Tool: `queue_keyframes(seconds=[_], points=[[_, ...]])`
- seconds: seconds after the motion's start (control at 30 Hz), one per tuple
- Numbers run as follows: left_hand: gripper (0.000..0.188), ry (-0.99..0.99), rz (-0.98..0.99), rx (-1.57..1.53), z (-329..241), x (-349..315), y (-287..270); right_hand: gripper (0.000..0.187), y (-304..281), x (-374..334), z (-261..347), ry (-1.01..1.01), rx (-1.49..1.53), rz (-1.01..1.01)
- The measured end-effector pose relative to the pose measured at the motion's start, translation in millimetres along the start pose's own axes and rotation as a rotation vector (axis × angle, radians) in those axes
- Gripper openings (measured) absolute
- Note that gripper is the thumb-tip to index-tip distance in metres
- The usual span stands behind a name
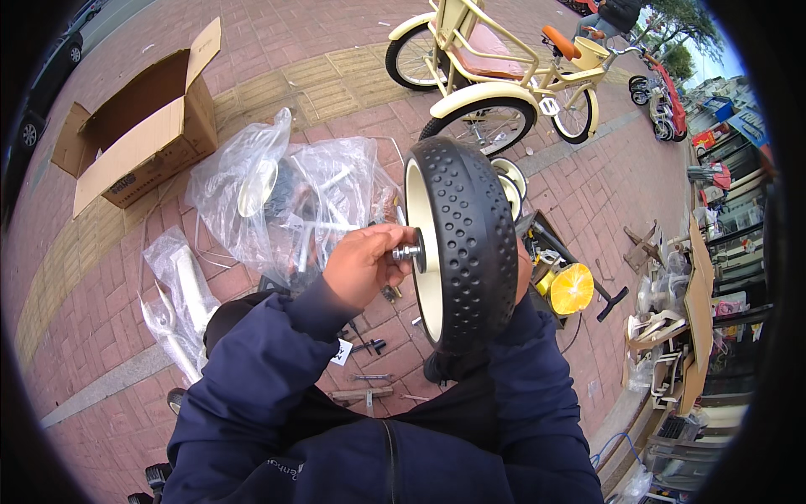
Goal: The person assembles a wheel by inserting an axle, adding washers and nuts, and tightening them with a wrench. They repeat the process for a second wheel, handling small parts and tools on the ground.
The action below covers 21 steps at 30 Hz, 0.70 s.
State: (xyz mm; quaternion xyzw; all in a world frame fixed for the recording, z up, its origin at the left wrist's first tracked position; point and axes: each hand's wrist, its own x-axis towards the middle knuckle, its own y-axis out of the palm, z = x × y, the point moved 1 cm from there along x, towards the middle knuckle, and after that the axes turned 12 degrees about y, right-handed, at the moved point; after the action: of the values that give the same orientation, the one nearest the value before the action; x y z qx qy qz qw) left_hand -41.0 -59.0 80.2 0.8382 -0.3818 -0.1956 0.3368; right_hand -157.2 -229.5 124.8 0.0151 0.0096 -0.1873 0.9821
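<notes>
Between my hands a small wheel (466, 244) is held upright in the air, with a dimpled black tyre and a cream rim. My left hand (361, 265) is closed, its thumb and fingertips pinching the silver axle nut (406, 252) at the hub. On the wheel's far side is my right hand (524, 270), against the wheel; the tyre hides most of its fingers. Behind the wheel, smaller cream wheels (512, 179) partly show. Just right of my right hand, a toolbox (546, 244) of loose tools sits beside a round yellow-orange piece (572, 289).
An opened cardboard box (138, 139) stands far left. Clear plastic bags of parts (252, 185) lie on the brick paving. Ahead is a cream tricycle (504, 80); a person (617, 15) is beyond it. Small tools (369, 344) lie between my legs. Cardboard and parts (697, 311) line the right.
</notes>
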Motion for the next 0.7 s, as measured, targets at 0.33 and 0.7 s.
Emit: queue_keyframes(seconds=[0.33, 0.7], points=[[0.037, -0.038, -0.015, -0.056, 2, 0, -5, 0.035, 1, 2, -5, 0.111, 0.156, -0.016], [0.035, -0.046, -0.124, -0.136, 5, 2, -4, 0.012, -1, 5, 0, -0.445, -0.622, -0.085]])
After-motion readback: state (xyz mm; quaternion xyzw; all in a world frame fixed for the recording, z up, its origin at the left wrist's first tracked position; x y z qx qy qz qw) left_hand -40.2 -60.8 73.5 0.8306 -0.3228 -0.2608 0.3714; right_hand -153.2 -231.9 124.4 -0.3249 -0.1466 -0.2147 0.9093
